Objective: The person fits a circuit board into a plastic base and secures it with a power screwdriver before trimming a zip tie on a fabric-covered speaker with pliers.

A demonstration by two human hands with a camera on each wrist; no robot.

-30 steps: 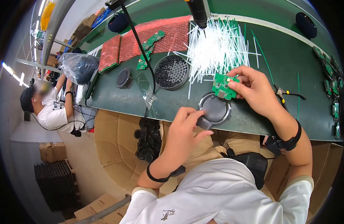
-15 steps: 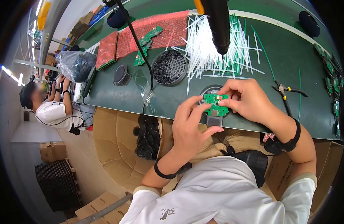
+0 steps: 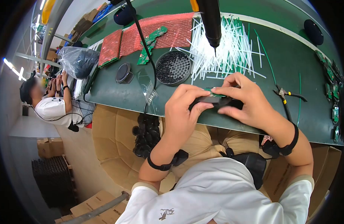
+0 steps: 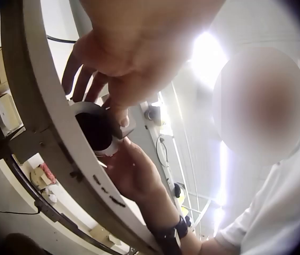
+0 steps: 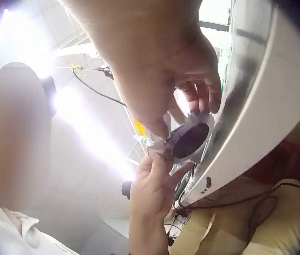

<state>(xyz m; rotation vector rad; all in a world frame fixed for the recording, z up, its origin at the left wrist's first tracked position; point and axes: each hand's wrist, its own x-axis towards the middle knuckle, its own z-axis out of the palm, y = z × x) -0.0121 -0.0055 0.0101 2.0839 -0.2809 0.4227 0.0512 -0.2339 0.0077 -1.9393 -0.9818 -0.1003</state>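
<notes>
Both hands grip a dark round plastic housing (image 3: 221, 101) over the front edge of the bench, tipped so its side faces the head camera. A green circuit board (image 3: 216, 95) shows as a thin strip along the housing's top, under the fingertips. My left hand (image 3: 182, 108) holds the left side, thumb below and fingers above. On the right side, my right hand (image 3: 248, 98) pinches board and housing between thumb and fingers. The housing's dark round face (image 5: 191, 142) shows in the right wrist view, with a squarish tab between the thumbs. Most of the board is hidden.
An electric screwdriver (image 3: 211, 26) hangs over a pile of white sticks (image 3: 216, 61). A round tray (image 3: 189, 72) of small black parts, another round housing (image 3: 123, 73) and red bubble wrap (image 3: 160, 30) lie left; cutters (image 3: 282, 94) and several boards (image 3: 330, 89) lie right.
The right hand brought the board leftward and down onto the housing, which lay face up on the bench. Both hands then lifted and tilted the two together.
</notes>
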